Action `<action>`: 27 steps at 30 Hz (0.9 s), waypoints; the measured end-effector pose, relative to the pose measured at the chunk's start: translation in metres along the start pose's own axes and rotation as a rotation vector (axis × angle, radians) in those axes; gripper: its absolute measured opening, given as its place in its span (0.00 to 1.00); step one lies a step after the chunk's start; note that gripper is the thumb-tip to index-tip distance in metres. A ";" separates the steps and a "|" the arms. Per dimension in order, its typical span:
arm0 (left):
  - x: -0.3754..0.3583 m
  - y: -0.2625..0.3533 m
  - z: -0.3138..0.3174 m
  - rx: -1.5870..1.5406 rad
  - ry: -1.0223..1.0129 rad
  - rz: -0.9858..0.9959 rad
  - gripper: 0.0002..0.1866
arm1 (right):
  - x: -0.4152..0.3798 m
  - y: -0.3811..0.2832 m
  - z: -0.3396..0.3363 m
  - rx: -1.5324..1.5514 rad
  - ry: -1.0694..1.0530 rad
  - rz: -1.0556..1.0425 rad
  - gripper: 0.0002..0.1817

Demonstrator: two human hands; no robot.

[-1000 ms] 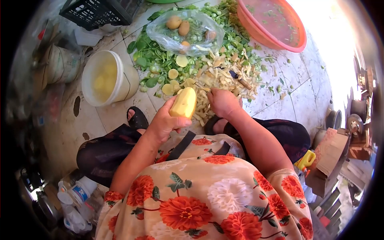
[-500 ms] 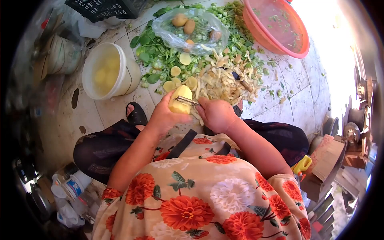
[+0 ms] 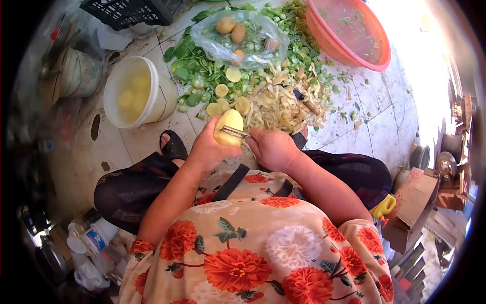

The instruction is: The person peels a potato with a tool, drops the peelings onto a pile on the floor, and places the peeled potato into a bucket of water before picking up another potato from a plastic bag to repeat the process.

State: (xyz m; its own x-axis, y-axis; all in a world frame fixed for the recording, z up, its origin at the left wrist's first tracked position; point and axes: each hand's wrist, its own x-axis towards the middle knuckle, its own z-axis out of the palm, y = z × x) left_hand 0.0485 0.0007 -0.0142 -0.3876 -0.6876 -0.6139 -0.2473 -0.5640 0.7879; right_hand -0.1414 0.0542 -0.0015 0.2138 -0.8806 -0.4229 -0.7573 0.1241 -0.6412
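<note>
Peeled pale-yellow oblong potato [image 3: 231, 119] is up off the floor, in the left hand [image 3: 208, 148], just left of the right hand [image 3: 274, 149]. Left hand wraps it from the left and below: fingers along its left side, thumb across under its near end. Upper end of the potato sticks up clear of the grip.

Right hand is a closed fist around the handle of a slim silver metal peeler [image 3: 234, 131]; handle is mostly hidden in the fist. Blade head points left and lies across the potato's camera-facing side, below its middle. Hands are near each other, apart, with the potato and peeler head bridging the gap.

Beyond both hands, on the pale tiled floor [image 3: 377, 134]: heap of curled cream-and-brown peelings [image 3: 276, 109], a few flat pale-yellow round slices [image 3: 221, 90], loose green leafy trimmings [image 3: 190, 73]. Clear plastic bag [image 3: 258, 53] with brown potatoes [image 3: 238, 33] sits on the greens. White plastic bucket [image 3: 164, 99] holding yellow chunks in liquid stands left; round coral-pink plastic basin [image 3: 338, 46] is far right.
</note>
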 end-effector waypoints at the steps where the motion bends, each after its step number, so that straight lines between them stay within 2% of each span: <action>1: 0.000 0.000 0.000 0.038 -0.014 -0.019 0.52 | 0.003 0.002 0.000 -0.058 0.012 0.016 0.15; 3: -0.002 0.006 0.003 0.019 -0.023 -0.033 0.52 | 0.010 0.012 -0.001 -0.115 0.032 0.039 0.15; 5: -0.004 0.005 0.003 0.000 -0.024 -0.046 0.52 | 0.024 0.031 0.002 -0.137 0.225 0.274 0.16; 6: -0.005 -0.001 0.001 -0.007 -0.078 -0.021 0.53 | 0.028 0.046 -0.005 -0.141 0.266 0.317 0.16; 8: -0.006 -0.003 0.000 -0.010 -0.139 0.013 0.54 | 0.025 0.045 -0.024 -0.070 0.356 0.280 0.16; 9: -0.006 -0.003 0.002 -0.019 -0.120 0.040 0.55 | 0.023 0.042 -0.025 -0.075 0.358 0.278 0.16; 11: -0.006 -0.001 0.003 -0.024 -0.103 0.067 0.56 | 0.014 0.034 -0.016 0.047 0.324 0.141 0.17; 13: -0.007 0.003 0.004 0.236 -0.006 0.122 0.56 | 0.010 0.022 -0.008 0.054 0.286 0.106 0.17; 16: -0.004 -0.003 -0.001 0.416 0.010 0.236 0.56 | 0.012 0.022 -0.005 0.062 0.264 0.056 0.17; 17: -0.006 -0.003 -0.003 0.417 0.010 0.236 0.56 | 0.013 0.024 -0.007 0.051 0.249 0.081 0.17; 19: -0.012 0.005 -0.002 0.566 -0.034 0.369 0.57 | 0.017 0.041 -0.002 0.041 0.238 0.112 0.18; 21: -0.013 0.009 0.002 0.570 -0.045 0.410 0.57 | 0.026 0.062 0.009 -0.081 0.055 0.262 0.19; 22: -0.013 0.010 0.003 0.555 -0.032 0.444 0.57 | 0.026 0.061 0.006 -0.086 0.057 0.262 0.19; 24: -0.012 0.007 0.002 0.575 0.025 0.419 0.55 | 0.023 0.051 -0.009 0.039 0.216 0.279 0.19; 27: -0.011 0.008 0.001 0.738 0.139 0.501 0.51 | 0.009 0.022 -0.035 0.220 0.230 0.225 0.19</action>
State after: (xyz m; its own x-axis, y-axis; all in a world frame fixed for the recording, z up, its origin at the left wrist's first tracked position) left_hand 0.0496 0.0042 -0.0010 -0.5040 -0.8500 -0.1530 -0.6040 0.2203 0.7659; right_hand -0.1771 0.0329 0.0030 -0.1058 -0.8965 -0.4303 -0.6134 0.3994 -0.6813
